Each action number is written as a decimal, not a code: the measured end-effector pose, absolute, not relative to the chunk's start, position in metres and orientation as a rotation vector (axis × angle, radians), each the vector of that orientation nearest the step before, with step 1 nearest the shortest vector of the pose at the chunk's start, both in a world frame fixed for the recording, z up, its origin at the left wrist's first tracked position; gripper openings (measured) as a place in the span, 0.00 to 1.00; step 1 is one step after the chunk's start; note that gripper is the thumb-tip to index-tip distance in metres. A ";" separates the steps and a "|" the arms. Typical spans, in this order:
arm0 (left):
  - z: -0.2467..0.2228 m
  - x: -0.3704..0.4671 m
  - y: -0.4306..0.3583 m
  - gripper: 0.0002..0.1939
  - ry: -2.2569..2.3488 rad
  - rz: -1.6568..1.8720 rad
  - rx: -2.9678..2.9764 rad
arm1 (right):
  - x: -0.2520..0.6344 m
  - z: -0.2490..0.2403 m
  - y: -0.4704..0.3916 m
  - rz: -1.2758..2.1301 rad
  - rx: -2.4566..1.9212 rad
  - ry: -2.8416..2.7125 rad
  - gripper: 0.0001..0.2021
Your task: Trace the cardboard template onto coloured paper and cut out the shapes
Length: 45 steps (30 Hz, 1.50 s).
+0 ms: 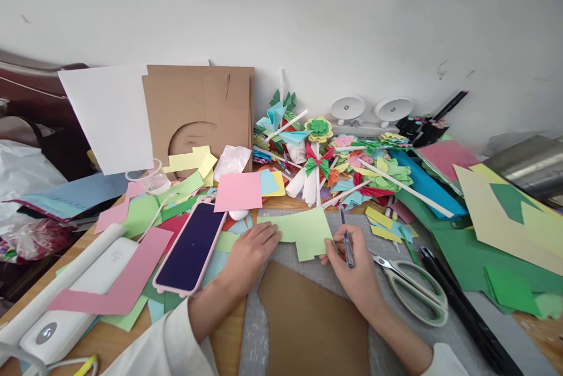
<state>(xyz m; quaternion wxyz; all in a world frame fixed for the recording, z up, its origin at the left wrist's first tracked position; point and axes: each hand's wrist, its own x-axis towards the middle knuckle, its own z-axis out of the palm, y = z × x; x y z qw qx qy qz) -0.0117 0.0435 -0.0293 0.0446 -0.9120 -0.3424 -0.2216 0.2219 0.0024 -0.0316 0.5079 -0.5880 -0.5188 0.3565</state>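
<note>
Rests the left hand (250,251), unclenched, on light green paper (308,230); grips a pen (348,247) in the right hand (356,261) (close to pale-handled scissors (416,291)).

You have one pen (348,248) in your right hand (358,270); before you are one phone (193,247), one pair of scissors (393,270), one clear plastic cup (153,181) and two round white dishes (347,108). The paper flowers (319,128) and loose papers (237,191) overlap too much to count.

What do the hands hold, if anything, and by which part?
The right hand holds a pen by its nearer half and touches the right corner of the light green paper; the left hand rests on its left part.
</note>
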 end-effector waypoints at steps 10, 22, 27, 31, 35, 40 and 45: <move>-0.028 0.005 0.028 0.20 -1.374 -0.552 -2.845 | 0.226 -0.033 0.007 0.836 -1.513 -1.289 0.11; -0.031 0.003 0.028 0.22 -1.554 -0.564 -2.825 | 0.224 -0.030 0.001 0.926 -1.442 -1.161 0.14; -0.031 0.003 0.029 0.22 -1.606 -0.550 -2.837 | 0.225 -0.031 0.002 0.894 -1.471 -1.157 0.14; -0.032 0.003 0.030 0.23 -1.622 -0.531 -2.851 | 0.226 -0.032 0.003 0.904 -1.495 -1.178 0.14; -0.032 0.002 0.029 0.23 -1.634 -0.534 -2.849 | 0.226 -0.034 0.004 0.897 -1.532 -1.212 0.13; -0.031 0.003 0.029 0.24 -1.643 -0.509 -2.852 | 0.226 -0.034 0.004 0.863 -1.584 -1.257 0.13; -0.031 0.003 0.030 0.24 -1.638 -0.450 -2.859 | 0.226 -0.034 0.006 0.858 -1.644 -1.266 0.13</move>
